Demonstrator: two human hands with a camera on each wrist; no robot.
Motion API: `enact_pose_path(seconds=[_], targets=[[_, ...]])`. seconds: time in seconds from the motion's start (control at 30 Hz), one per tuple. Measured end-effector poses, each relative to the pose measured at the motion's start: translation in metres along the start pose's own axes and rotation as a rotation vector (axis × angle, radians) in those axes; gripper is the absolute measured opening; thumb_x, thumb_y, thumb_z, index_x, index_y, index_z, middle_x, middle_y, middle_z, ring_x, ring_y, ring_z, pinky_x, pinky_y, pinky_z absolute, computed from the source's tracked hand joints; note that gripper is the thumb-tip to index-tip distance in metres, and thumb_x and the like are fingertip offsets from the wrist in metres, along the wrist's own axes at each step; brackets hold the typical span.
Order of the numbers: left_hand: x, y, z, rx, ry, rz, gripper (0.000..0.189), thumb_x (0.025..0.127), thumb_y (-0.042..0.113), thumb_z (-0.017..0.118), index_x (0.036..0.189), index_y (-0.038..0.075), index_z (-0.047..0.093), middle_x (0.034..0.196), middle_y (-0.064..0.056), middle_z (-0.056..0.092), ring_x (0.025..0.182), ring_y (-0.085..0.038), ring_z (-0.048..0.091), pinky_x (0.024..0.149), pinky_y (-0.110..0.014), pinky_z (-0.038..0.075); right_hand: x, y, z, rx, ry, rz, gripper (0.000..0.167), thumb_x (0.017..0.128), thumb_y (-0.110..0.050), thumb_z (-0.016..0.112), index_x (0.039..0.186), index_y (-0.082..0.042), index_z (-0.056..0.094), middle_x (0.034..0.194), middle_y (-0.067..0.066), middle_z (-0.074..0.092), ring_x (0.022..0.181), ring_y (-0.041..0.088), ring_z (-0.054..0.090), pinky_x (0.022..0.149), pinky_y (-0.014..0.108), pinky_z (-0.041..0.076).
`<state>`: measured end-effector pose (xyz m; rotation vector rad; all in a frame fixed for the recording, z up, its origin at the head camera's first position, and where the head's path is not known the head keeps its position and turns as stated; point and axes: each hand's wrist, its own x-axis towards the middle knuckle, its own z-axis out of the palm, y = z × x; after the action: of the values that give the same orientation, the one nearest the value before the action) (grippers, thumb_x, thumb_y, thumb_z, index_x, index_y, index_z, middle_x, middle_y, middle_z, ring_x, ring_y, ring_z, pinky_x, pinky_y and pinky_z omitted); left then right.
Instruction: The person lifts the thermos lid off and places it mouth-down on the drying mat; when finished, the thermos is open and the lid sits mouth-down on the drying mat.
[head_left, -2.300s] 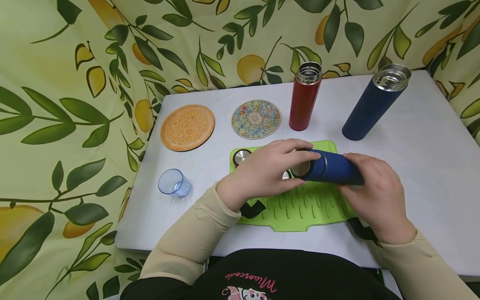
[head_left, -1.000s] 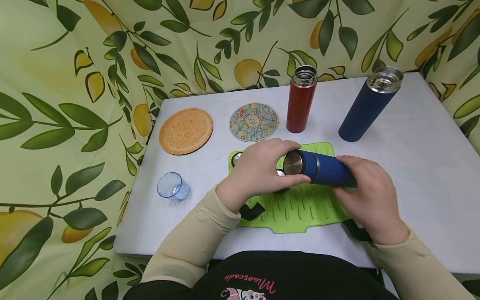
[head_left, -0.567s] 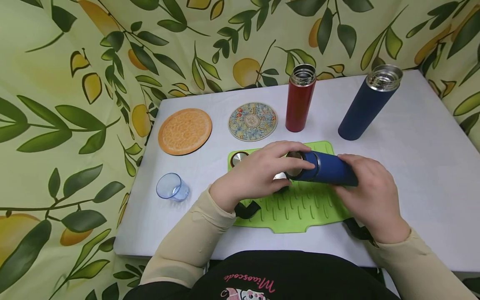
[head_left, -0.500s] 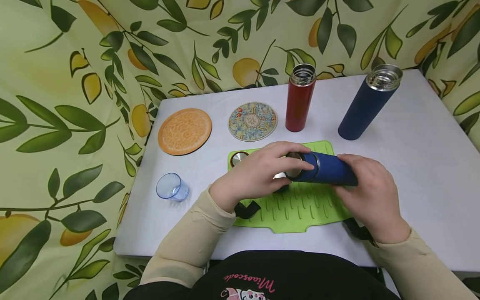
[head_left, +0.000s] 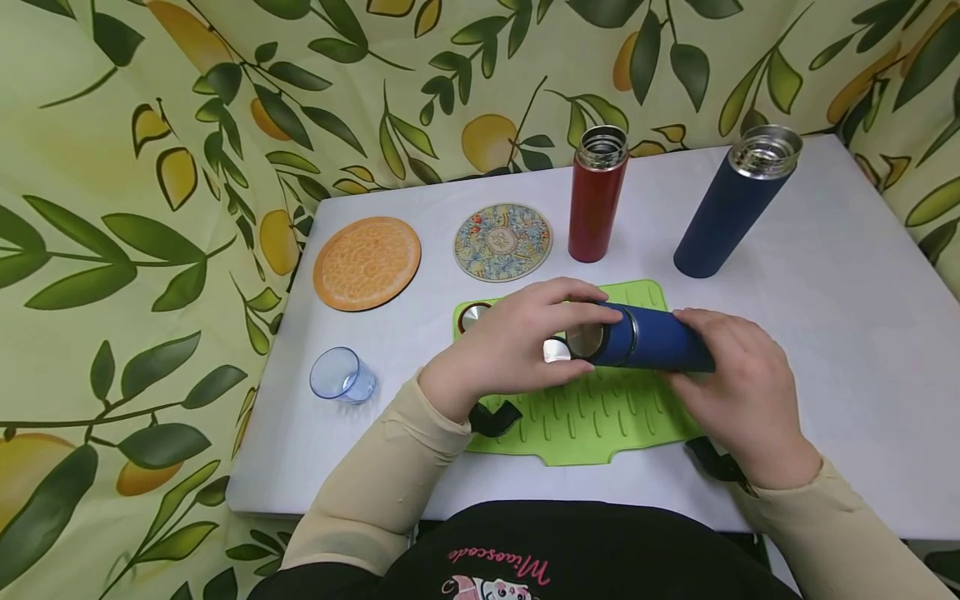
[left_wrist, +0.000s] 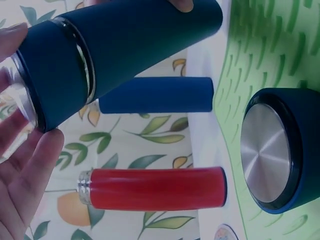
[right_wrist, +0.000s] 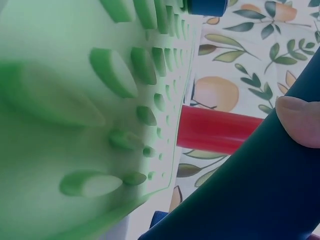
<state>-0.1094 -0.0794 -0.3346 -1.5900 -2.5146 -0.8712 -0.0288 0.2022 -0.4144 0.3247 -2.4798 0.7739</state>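
A blue thermos (head_left: 667,340) lies tilted in the air above the green ridged mat (head_left: 600,425). My right hand (head_left: 750,383) grips its lower body. My left hand (head_left: 517,342) holds the steel-topped lid (left_wrist: 52,75), which sits on the thermos, with the thumb at its lower edge and fingers across the top. On the mat below the left hand rests a loose dark-blue lid (left_wrist: 267,152) with a steel disc. A second loose lid with a red rim (head_left: 473,317) lies at the mat's far left corner, partly behind the left hand.
Behind the mat stand a lidless red thermos (head_left: 597,204) and a taller lidless navy thermos (head_left: 727,212). To the left are an orange round mat (head_left: 367,264), a patterned round coaster (head_left: 502,242) and a blue-tinted glass (head_left: 342,375). Patterned cloth (head_left: 420,83) hangs behind the table.
My left fingers lifted partly off the lid, leaving its steel top exposed, then came back over it. The right hand keeps its grip. The thermos stays above the mat, shifted only slightly.
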Motion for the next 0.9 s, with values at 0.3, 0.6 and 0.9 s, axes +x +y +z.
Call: enact_pose_path(seconds=[0.3, 0.6, 0.9], targets=[[0.000, 0.001, 0.000, -0.041, 0.034, -0.031, 0.054, 0.092, 0.028, 0.092, 0.141, 0.012, 0.076, 0.143, -0.010, 0.068, 0.131, -0.019, 0.066, 0.111, -0.020, 0.049, -0.001, 0.004, -0.004, -0.001, 0.015, 0.005, 0.075, 0.065, 0.006, 0.096, 0.136, -0.002, 0.072, 0.126, 0.021, 0.078, 0.117, 0.043, 0.070, 0.104, 0.044, 0.048], [0.000, 0.001, -0.001, -0.022, 0.037, -0.029, 0.053, 0.091, 0.025, 0.092, 0.139, 0.011, 0.076, 0.143, -0.011, 0.069, 0.130, -0.020, 0.067, 0.111, -0.021, 0.050, -0.003, 0.017, -0.013, -0.017, 0.077, 0.144, 0.073, 0.069, 0.004, 0.091, 0.139, -0.002, 0.071, 0.130, 0.026, 0.075, 0.122, 0.051, 0.066, 0.112, 0.050, 0.048], [0.003, 0.002, 0.005, 0.007, -0.030, -0.037, 0.053, 0.094, 0.026, 0.090, 0.143, 0.012, 0.075, 0.145, -0.010, 0.067, 0.135, -0.021, 0.065, 0.117, -0.022, 0.047, 0.004, 0.033, -0.030, -0.040, 0.142, 0.441, 0.076, 0.077, 0.003, 0.091, 0.148, 0.000, 0.065, 0.142, 0.032, 0.068, 0.133, 0.056, 0.061, 0.122, 0.059, 0.043]])
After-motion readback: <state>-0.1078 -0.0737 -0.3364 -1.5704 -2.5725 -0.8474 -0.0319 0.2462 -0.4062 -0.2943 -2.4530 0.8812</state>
